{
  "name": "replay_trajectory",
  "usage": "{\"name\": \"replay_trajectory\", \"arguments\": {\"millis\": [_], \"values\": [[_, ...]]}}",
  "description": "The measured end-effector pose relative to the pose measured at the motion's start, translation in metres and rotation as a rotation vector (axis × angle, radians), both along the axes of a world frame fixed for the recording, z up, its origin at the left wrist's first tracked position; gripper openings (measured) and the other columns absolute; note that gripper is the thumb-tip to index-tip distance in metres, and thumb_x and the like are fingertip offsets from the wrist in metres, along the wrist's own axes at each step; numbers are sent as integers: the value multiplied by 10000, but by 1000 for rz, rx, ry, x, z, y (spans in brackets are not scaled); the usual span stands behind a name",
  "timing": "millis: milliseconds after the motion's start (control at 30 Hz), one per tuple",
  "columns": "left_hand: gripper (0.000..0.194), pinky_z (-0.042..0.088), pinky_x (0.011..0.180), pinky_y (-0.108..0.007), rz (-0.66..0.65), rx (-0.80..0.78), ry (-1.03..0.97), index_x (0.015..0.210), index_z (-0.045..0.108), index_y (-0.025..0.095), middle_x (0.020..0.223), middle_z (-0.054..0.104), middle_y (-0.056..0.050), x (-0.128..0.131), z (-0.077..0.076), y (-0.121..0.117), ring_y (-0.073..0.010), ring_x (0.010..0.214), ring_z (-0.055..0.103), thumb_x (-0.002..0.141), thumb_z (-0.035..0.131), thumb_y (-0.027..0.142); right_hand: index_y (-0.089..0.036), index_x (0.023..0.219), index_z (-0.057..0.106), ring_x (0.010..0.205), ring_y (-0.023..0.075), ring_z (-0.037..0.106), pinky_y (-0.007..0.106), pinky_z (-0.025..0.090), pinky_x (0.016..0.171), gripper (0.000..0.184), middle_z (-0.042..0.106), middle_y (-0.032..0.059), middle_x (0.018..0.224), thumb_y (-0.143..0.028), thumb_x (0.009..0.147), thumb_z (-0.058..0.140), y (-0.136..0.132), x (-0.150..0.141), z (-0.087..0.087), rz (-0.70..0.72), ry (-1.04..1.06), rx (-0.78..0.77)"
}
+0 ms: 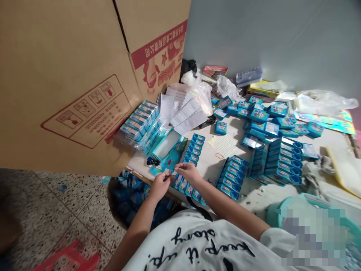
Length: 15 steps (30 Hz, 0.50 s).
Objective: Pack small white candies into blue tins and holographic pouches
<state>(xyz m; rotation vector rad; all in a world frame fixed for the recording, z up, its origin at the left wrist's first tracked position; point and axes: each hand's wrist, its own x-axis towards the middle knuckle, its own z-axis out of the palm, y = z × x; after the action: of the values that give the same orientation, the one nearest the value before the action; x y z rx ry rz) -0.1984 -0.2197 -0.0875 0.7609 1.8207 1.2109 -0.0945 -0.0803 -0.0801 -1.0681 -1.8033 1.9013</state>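
My left hand (161,185) and my right hand (188,171) are close together over the table's near edge, fingertips pinched. Whatever is between the fingers is too small to make out. Just beyond them a row of small blue boxes (195,146) stretches away, and more small blue boxes (188,188) lie below my right hand. To the left is an open, flat blue carton (167,145) with a pale inside. A dark small object (152,162) sits by the carton's near corner. Right of the row lies a sheet of small stickers (224,146) with a rubber band (219,155) on it.
A large cardboard box (70,75) rises at the left. Stacked blue boxes (237,173) and loose blue boxes (259,116) cover the right side. Wrapped packs (141,120) lean near the cardboard. A teal basin (304,199) is at lower right, a red stool (70,256) at lower left.
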Motion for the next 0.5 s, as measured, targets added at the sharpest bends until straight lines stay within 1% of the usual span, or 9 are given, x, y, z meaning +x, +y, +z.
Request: {"name": "replay_trajectory", "arguments": {"millis": [100,167,267,433,500], "values": [[314,488,687,-267,30,-72,59,1104,611,150,840,718,-56,-6,-6,4,-176,761,674,882,568,369,-173,817,707,716,199,676,303,512,672,294,745,53,764,-437,689,697,-1,-9,-14,-91,-71,59],[336,466,666,-264,38,-143,114,1154,578,164,807,717,-45,-9,-9,8,-173,720,668,866,601,335,-175,809,708,718,207,679,306,512,665,271,747,59,766,-422,703,676,-2,-12,-22,-127,-120,113],[277,435,656,-270,35,-252,221,1072,591,186,770,700,-41,-10,-13,13,-186,701,660,842,648,328,-184,799,710,728,220,681,311,508,662,225,745,61,764,-386,717,658,-1,-14,-31,-142,-183,205],[243,419,742,-296,-10,-358,381,1064,579,214,807,696,-50,-6,-16,22,-235,851,671,853,646,314,-203,793,722,737,221,675,314,494,684,155,740,53,778,-311,727,634,3,-17,-41,-95,-246,323],[257,418,754,-302,-24,-402,409,1046,574,219,846,699,-59,-8,-19,25,-245,876,669,845,657,356,-214,789,726,745,217,676,307,490,688,139,740,45,784,-299,725,636,7,-18,-44,-64,-265,332]]}}
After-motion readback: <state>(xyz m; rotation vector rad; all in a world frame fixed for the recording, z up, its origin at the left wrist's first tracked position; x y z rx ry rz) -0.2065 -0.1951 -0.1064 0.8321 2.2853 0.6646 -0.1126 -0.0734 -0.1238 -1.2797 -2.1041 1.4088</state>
